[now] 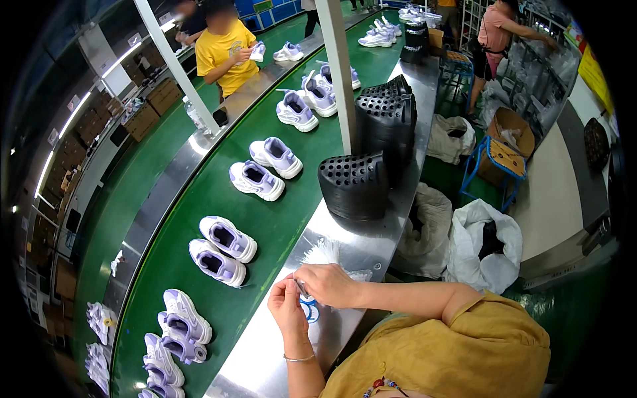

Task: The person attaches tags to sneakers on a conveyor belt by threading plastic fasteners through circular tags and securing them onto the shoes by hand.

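Note:
My left hand (287, 308) and my right hand (326, 285) meet over the steel ledge, both with fingers pinched together. Between their fingertips is something small and greyish that I cannot make out. Just below them lies a blue-and-white round label or tag (310, 312), partly covered by the right hand. Behind the right hand a bunch of thin white plastic strands (322, 254) rests on the ledge, beside some clear plastic (360, 274). The nearest pair of white-and-lilac sneakers (222, 251) sits to the left on the green belt.
More sneakers (265, 169) stand in pairs along the green belt (192, 192). Black perforated bins (355, 186) and a white post (338, 79) rise ahead on the steel ledge (255, 355). White sacks (484, 245) stand at right. Across the belt a person in yellow (229, 56) holds a shoe.

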The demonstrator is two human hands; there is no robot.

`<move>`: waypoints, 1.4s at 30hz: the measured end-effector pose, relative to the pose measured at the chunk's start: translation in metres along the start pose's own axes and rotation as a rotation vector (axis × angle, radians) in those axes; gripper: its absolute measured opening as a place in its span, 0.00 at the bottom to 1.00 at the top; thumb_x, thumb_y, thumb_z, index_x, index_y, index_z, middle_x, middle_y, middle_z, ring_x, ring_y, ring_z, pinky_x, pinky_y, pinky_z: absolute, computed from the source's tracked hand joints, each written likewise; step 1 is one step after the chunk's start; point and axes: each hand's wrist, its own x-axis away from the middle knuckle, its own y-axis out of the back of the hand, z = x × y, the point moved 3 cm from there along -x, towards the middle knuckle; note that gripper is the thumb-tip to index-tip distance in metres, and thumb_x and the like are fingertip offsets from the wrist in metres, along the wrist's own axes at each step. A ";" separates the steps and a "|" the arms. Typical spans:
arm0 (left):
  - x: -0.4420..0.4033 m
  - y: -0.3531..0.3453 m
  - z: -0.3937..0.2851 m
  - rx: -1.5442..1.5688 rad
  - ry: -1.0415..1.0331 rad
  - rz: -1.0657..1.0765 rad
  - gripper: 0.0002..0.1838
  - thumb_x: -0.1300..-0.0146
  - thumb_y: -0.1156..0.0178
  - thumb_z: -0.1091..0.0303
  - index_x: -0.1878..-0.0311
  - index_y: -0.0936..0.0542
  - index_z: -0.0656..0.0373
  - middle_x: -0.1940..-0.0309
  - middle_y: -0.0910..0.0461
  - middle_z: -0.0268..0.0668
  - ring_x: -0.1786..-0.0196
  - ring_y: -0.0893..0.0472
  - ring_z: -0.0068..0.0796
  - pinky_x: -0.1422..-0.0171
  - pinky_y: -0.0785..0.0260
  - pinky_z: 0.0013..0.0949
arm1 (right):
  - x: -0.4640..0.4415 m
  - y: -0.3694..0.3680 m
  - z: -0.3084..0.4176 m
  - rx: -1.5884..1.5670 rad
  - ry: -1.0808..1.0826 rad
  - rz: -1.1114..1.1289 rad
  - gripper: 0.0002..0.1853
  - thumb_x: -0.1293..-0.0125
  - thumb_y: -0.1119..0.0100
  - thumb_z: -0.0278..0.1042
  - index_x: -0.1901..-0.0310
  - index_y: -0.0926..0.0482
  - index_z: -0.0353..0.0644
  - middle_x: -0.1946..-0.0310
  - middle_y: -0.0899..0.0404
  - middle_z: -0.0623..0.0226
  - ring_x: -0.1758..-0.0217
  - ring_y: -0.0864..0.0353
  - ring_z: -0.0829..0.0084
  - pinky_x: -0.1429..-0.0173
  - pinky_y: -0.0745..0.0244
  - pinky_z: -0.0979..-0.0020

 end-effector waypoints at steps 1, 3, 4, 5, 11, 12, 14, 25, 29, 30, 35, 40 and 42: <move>0.000 -0.002 -0.003 -0.060 -0.028 -0.006 0.05 0.37 0.45 0.74 0.64 0.25 0.67 0.67 0.22 0.36 0.69 0.26 0.18 0.63 0.32 0.22 | 0.000 0.000 -0.002 -0.054 -0.040 0.002 0.09 0.46 0.47 0.23 0.61 0.28 0.37 0.73 0.25 0.59 0.71 0.23 0.57 0.67 0.28 0.63; -0.001 -0.004 -0.005 -0.120 -0.055 -0.012 0.04 0.38 0.44 0.75 0.63 0.24 0.67 0.66 0.22 0.35 0.68 0.27 0.18 0.62 0.32 0.21 | 0.000 -0.003 -0.008 -0.157 -0.110 -0.005 0.10 0.45 0.48 0.23 0.60 0.28 0.37 0.74 0.25 0.59 0.72 0.24 0.59 0.68 0.28 0.65; -0.002 -0.005 -0.007 -0.157 -0.100 0.002 0.04 0.39 0.44 0.76 0.63 0.24 0.67 0.65 0.22 0.35 0.67 0.27 0.17 0.61 0.33 0.20 | 0.000 -0.003 -0.012 -0.260 -0.180 -0.012 0.11 0.44 0.49 0.23 0.58 0.28 0.37 0.75 0.25 0.59 0.73 0.24 0.61 0.68 0.29 0.66; -0.002 -0.005 -0.009 -0.194 -0.143 0.015 0.04 0.40 0.43 0.77 0.63 0.24 0.67 0.65 0.22 0.35 0.67 0.27 0.16 0.61 0.34 0.19 | -0.001 -0.002 -0.013 -0.260 -0.181 -0.011 0.11 0.44 0.49 0.23 0.58 0.28 0.37 0.75 0.25 0.59 0.73 0.24 0.61 0.68 0.29 0.66; -0.004 -0.009 -0.012 -0.345 -0.310 0.006 0.04 0.40 0.44 0.79 0.62 0.25 0.66 0.66 0.23 0.34 0.66 0.28 0.15 0.62 0.36 0.18 | -0.007 0.000 -0.020 -0.458 -0.318 0.121 0.12 0.42 0.47 0.29 0.56 0.27 0.39 0.80 0.25 0.58 0.78 0.24 0.64 0.71 0.31 0.67; -0.004 -0.007 -0.011 -0.345 -0.310 0.006 0.04 0.40 0.44 0.79 0.62 0.25 0.66 0.66 0.23 0.34 0.66 0.28 0.15 0.62 0.36 0.18 | -0.007 0.000 -0.020 -0.448 -0.315 0.140 0.13 0.42 0.46 0.30 0.55 0.27 0.39 0.80 0.25 0.59 0.78 0.24 0.64 0.71 0.30 0.67; -0.005 -0.004 -0.010 -0.420 -0.320 0.005 0.03 0.40 0.45 0.79 0.63 0.25 0.66 0.68 0.24 0.32 0.66 0.28 0.15 0.62 0.35 0.19 | -0.008 0.000 -0.020 -0.439 -0.314 0.158 0.14 0.43 0.46 0.30 0.54 0.27 0.40 0.79 0.25 0.59 0.78 0.24 0.65 0.71 0.30 0.67; -0.020 -0.009 -0.023 -0.450 -0.270 0.006 0.05 0.37 0.44 0.74 0.66 0.27 0.66 0.72 0.23 0.34 0.69 0.25 0.20 0.62 0.31 0.21 | -0.027 -0.002 -0.035 -0.236 -0.211 0.230 0.12 0.45 0.48 0.27 0.58 0.23 0.37 0.66 0.21 0.57 0.65 0.21 0.58 0.61 0.27 0.64; -0.033 -0.005 -0.023 -0.489 -0.293 -0.010 0.06 0.37 0.44 0.72 0.66 0.27 0.65 0.72 0.23 0.33 0.68 0.24 0.18 0.61 0.31 0.20 | -0.030 -0.003 -0.044 -0.205 -0.230 0.221 0.11 0.45 0.49 0.27 0.61 0.23 0.36 0.66 0.21 0.56 0.65 0.21 0.56 0.62 0.27 0.63; -0.037 -0.007 -0.022 -0.480 -0.296 0.002 0.06 0.37 0.44 0.72 0.67 0.27 0.65 0.72 0.23 0.34 0.69 0.24 0.18 0.61 0.31 0.21 | -0.032 -0.004 -0.046 -0.223 -0.231 0.191 0.10 0.44 0.48 0.28 0.62 0.23 0.36 0.69 0.22 0.57 0.68 0.21 0.60 0.64 0.28 0.65; -0.066 -0.022 -0.021 -0.510 -0.276 0.077 0.09 0.34 0.47 0.69 0.67 0.27 0.65 0.72 0.23 0.34 0.69 0.24 0.18 0.62 0.31 0.21 | -0.038 0.004 -0.056 -0.409 -0.457 0.098 0.07 0.41 0.48 0.30 0.65 0.25 0.36 0.77 0.23 0.56 0.75 0.23 0.61 0.69 0.31 0.65; -0.123 -0.033 -0.011 -0.677 -0.312 0.096 0.09 0.35 0.46 0.67 0.60 0.25 0.65 0.72 0.23 0.35 0.69 0.25 0.20 0.65 0.32 0.25 | -0.033 0.009 -0.079 -0.425 -0.495 -0.042 0.07 0.40 0.48 0.31 0.66 0.25 0.35 0.81 0.25 0.58 0.79 0.26 0.73 0.72 0.33 0.69; -0.152 -0.038 -0.006 -0.860 -0.365 0.086 0.11 0.36 0.45 0.67 0.55 0.26 0.65 0.68 0.23 0.38 0.66 0.24 0.26 0.61 0.32 0.29 | -0.032 0.009 -0.084 -0.410 -0.487 -0.031 0.08 0.39 0.48 0.31 0.66 0.25 0.34 0.83 0.27 0.60 0.80 0.28 0.76 0.73 0.34 0.70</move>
